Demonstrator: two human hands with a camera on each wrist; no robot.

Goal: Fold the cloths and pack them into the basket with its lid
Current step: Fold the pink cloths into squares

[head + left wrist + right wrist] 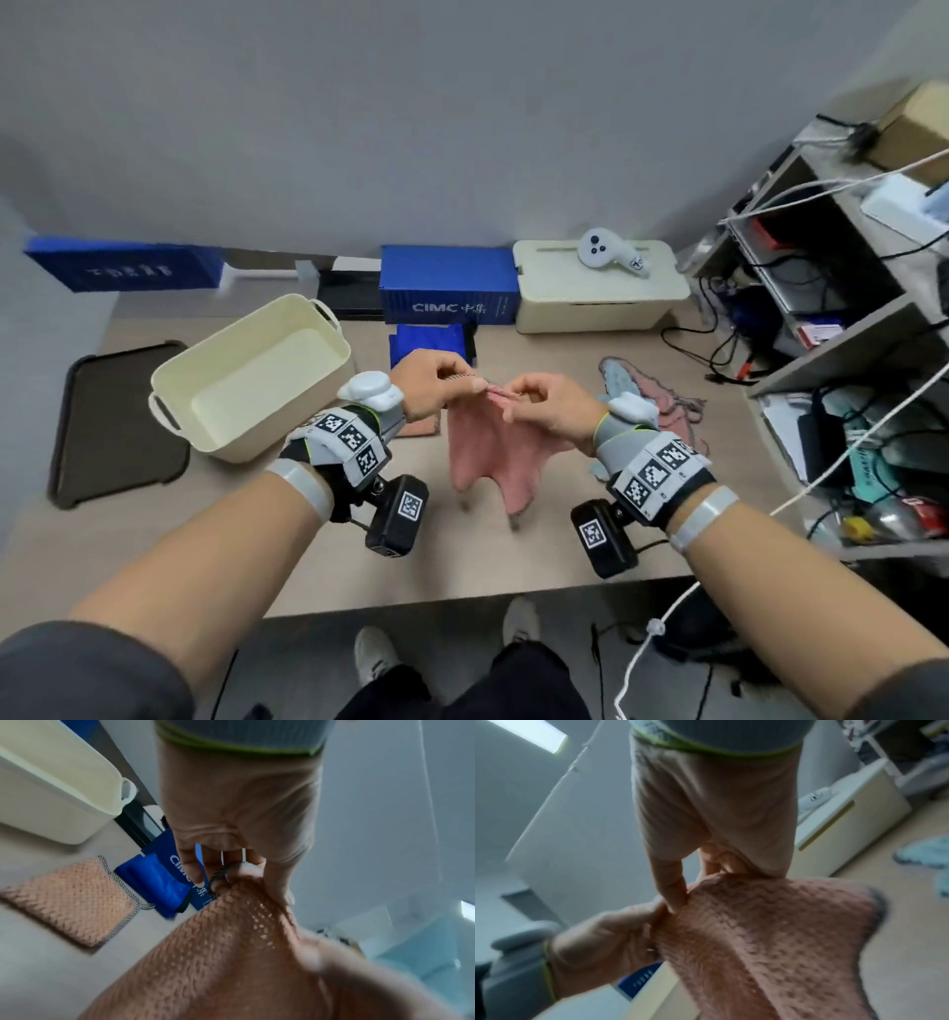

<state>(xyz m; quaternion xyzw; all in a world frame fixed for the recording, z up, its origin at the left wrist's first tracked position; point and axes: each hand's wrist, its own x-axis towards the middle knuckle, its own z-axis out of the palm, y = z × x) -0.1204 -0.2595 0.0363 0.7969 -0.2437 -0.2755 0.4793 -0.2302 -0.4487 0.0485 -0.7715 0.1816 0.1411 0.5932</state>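
Pink cloth [490,452] hangs above bench [308,555], top edge pinched by left hand [431,383] and right hand [549,406], grips close together. Step: finding corners for fold. Next: spread corners apart, lay flat. Basket [246,380] sits left, open, empty.

In the left wrist view we see our left hand [239,817] from below, its fingertips [195,870] and thumb pinching the dark-stitched edge of a pink waffle-textured cloth [218,959]. The cloth hangs down from the pinch and fills the lower part of the view, blurred at the right. Beyond it, on the table [30,963], a folded pink cloth [69,898] lies flat, with a folded blue cloth [154,882] just beside it. The cream basket [51,797] stands at the upper left.
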